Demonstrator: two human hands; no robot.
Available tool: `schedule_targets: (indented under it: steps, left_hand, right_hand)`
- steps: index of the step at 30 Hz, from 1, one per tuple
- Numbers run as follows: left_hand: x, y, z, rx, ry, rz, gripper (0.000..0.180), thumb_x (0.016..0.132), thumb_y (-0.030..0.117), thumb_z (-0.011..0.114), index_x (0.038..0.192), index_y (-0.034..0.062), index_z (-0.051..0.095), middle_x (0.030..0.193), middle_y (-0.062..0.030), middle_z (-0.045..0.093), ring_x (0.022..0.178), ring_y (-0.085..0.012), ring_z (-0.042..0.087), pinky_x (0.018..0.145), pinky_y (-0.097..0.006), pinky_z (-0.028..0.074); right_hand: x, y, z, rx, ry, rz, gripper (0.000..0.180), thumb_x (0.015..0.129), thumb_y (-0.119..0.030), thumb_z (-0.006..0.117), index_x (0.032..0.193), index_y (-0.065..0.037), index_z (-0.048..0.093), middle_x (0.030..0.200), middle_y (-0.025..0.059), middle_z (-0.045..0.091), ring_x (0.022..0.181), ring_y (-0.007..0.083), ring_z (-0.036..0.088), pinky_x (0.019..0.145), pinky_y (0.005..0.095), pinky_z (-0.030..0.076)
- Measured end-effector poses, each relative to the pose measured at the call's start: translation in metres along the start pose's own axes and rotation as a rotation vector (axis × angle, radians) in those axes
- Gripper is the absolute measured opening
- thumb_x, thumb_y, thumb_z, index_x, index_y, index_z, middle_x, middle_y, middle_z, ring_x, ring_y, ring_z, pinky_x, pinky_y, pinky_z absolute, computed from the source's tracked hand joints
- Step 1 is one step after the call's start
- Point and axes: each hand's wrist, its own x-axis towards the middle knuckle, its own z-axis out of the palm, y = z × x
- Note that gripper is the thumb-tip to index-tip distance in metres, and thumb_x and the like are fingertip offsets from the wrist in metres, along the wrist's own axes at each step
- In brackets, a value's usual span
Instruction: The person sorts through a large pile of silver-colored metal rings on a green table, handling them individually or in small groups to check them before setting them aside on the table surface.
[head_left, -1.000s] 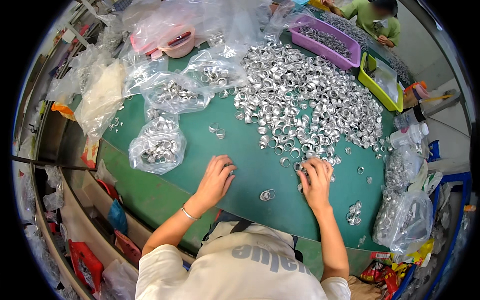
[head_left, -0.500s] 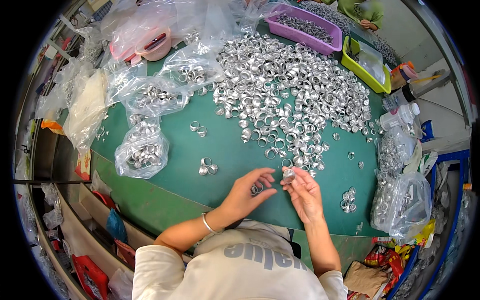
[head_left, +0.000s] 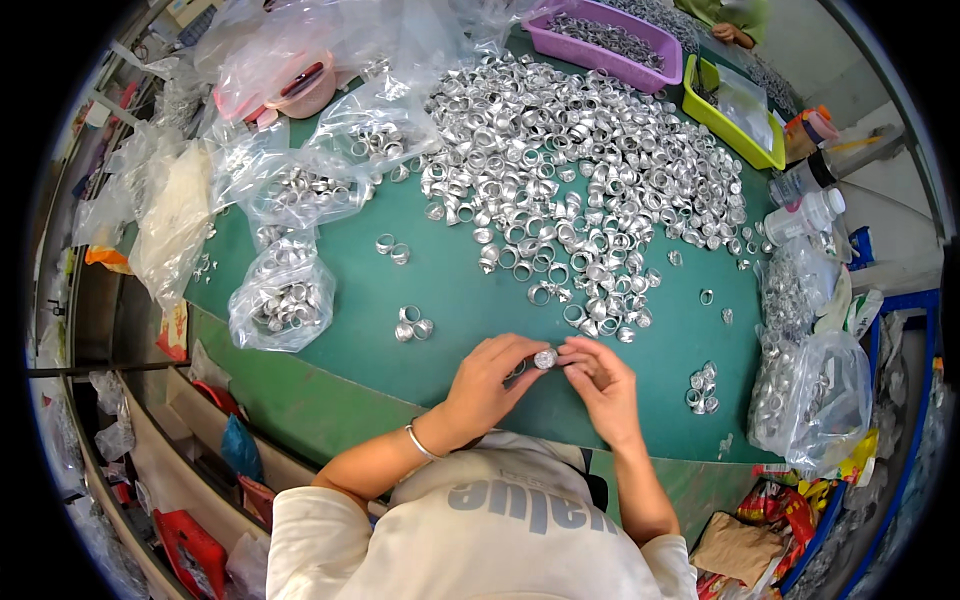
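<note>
Close to the table's near edge, my left hand [head_left: 485, 388] and my right hand [head_left: 608, 395] meet at the fingertips. Between them is a silver-coloured ring [head_left: 545, 358], its broad patterned face turned up. My left thumb and fingers pinch it, and my right fingertips touch its right side. Part of another ring [head_left: 517, 369] shows inside the curl of my left fingers. Just beyond my hands spreads a big pile of similar rings [head_left: 590, 190]. Small groups lie apart: three rings [head_left: 412, 325] to the left and a little cluster of several rings [head_left: 703, 388] to the right.
Clear plastic bags of rings [head_left: 285, 300] line the left, and another bag [head_left: 825, 395] stands right. A purple basket [head_left: 672, 50] and a lime-green tray [head_left: 735, 135] sit at the back, with bottles [head_left: 800, 218] at right. A co-worker's hand [head_left: 733, 35] shows far off.
My right hand has brought the ring left to my left hand. My left fingers have closed onto it, where they were apart before. The view has shifted slightly.
</note>
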Motion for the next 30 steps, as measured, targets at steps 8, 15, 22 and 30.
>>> schedule_targets:
  steps: [8,15,22,30]
  left_hand:
    - [0.01,0.018,0.033,0.083,-0.202,0.175,0.035,0.07,-0.003,0.069,0.103,0.005,0.062,0.093,-0.0093,0.058,0.082,-0.0283,0.057,0.069,-0.036,0.049]
    - [0.02,0.044,0.059,-0.02,-0.208,0.187,0.05,0.07,0.003,0.072,0.116,0.0049,0.054,0.108,-0.013,0.053,0.091,-0.0316,0.054,0.077,-0.039,0.047]
    - [0.027,0.01,0.043,0.341,-0.236,0.08,0.056,0.07,0.005,0.072,0.12,-0.0001,0.048,0.115,-0.0147,0.049,0.101,-0.0331,0.048,0.084,-0.039,0.042]
    - [0.046,0.009,0.064,0.425,-0.146,0.145,0.048,0.074,0.006,0.07,0.118,0.0027,0.051,0.12,-0.0166,0.046,0.105,-0.0356,0.047,0.089,-0.042,0.04]
  right_hand:
    - [-0.036,-0.02,-0.063,-0.264,0.064,0.017,0.025,0.082,-0.001,0.063,0.108,0.0,0.062,0.098,0.005,0.065,0.078,0.0096,0.056,0.07,0.023,0.045]
    - [-0.045,-0.022,-0.098,-0.468,0.262,-0.129,0.017,0.082,-0.004,0.067,0.097,0.001,0.063,0.102,0.0087,0.064,0.074,0.0091,0.057,0.061,0.0235,0.046]
    - [-0.048,-0.008,-0.214,-1.281,0.646,-0.263,0.009,0.08,-0.004,0.066,0.086,0.003,0.064,0.102,0.0165,0.063,0.092,0.032,0.058,0.082,0.0378,0.046]
    - [-0.02,-0.046,-0.132,-1.069,0.404,-0.299,0.014,0.08,-0.005,0.064,0.092,0.003,0.063,0.106,0.0168,0.06,0.101,0.0337,0.053,0.087,0.0404,0.044]
